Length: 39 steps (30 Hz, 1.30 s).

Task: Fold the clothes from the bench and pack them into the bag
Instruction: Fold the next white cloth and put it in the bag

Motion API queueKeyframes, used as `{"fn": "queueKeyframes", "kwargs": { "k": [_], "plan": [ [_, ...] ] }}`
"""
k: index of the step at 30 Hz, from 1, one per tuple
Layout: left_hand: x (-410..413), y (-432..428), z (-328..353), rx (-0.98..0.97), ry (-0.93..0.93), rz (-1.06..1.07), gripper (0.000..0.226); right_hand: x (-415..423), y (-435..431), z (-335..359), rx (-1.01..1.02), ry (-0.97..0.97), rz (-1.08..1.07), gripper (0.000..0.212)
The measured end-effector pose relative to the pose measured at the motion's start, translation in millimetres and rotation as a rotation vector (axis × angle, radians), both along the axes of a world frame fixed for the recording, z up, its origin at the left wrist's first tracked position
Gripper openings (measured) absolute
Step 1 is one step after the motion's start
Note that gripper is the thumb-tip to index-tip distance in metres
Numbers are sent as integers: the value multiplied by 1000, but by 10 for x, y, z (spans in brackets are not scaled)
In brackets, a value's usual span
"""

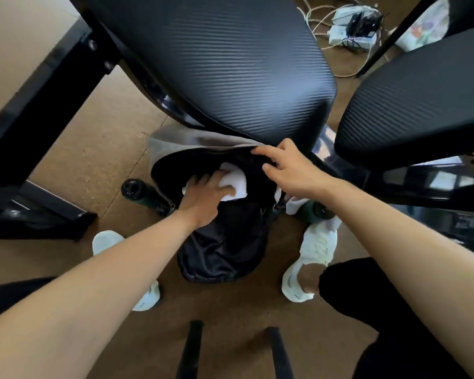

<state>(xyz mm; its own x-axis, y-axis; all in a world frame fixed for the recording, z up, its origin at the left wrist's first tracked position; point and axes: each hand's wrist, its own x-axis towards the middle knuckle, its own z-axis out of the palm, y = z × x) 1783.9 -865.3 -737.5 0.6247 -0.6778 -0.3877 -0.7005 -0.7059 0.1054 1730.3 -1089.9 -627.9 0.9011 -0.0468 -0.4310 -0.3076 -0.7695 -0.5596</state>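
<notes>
The left hand (205, 192) covers part of the white cloth (237, 180); the inside of the bag (224, 247) is too dark to read. Beyond the hand, grey fabric (173, 140) vanishes under the desk (230, 64).

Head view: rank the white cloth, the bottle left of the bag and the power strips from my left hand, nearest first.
1. white cloth: gripped by the left hand.
2. bottle: floor, left of the bag.
3. power strips: far upper right.
</notes>
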Motion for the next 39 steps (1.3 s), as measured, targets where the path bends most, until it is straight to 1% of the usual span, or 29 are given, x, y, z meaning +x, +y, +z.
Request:
{"fn": "queueKeyframes", "kwargs": {
  "k": [2, 4, 6, 8, 9, 11, 12, 13, 15, 16, 19, 22, 24, 26, 28, 30, 34, 35, 37, 39],
  "plan": [
    [84, -10, -164, -22, -132, -124, 58, 6, -35, -36, 18, -19, 0, 44],
    [149, 5, -329, -49, -178, -173, 48, 2, -50, -67, 28, -28, 4, 46],
    [153, -5, -509, 8, -109, -166, 51, -2, -52, -78, 37, -22, 4, 48],
    [120, -64, -631, 46, 15, -89, 55, 2, -46, -74, 27, -15, 11, 49],
    [108, -107, -654, 26, 57, -35, 51, 5, -40, -70, 21, -18, 10, 50],
    [93, -176, -684, -84, 83, 71, 48, -1, -25, -63, 14, -29, 6, 50],
    [99, -195, -691, -143, 91, 127, 54, -11, -17, -62, 12, -35, 6, 50],
    [117, -204, -706, -179, 108, 182, 66, -23, -11, -63, 7, -42, 9, 51],
    [168, -213, -740, -145, 152, 243, 93, -50, -14, -64, -15, -56, 13, 53],
    [188, -218, -749, -96, 171, 254, 102, -60, -18, -68, -34, -59, 22, 54],
    [253, -257, -746, 75, 208, 258, 112, -79, -26, -62, -75, -54, 50, 56],
    [330, -342, -642, 219, 314, 334, 116, -81, -31, -55, -55, -57, 46, 57],
    [388, -371, -623, 248, 351, 360, 119, -73, -34, -54, -39, -48, 47, 58],
    [398, -345, -672, 197, 340, 366, 121, -69, -49, -50, -18, -28, 52, 59],
    [325, -268, -737, 81, 277, 355, 115, -66, -73, -28, 1, -15, 66, 61],
    [194, -165, -787, -55, 175, 336, 106, -70, -109, 0, 32, 7, 67, 63],
    [-89, -27, -786, -324, -19, 369, 81, -159, -258, 81, 132, 34, 32, 68],
    [-161, -17, -755, -354, -61, 385, 74, -200, -311, 98, 122, 35, 18, 67],
    [-326, -48, -650, -389, -89, 410, 58, -310, -429, 94, 60, 56, -47, 60],
    [-502, -162, -527, -463, -49, 410, 38, -452, -558, 20, -15, 78, -134, 48]
  ]
}}
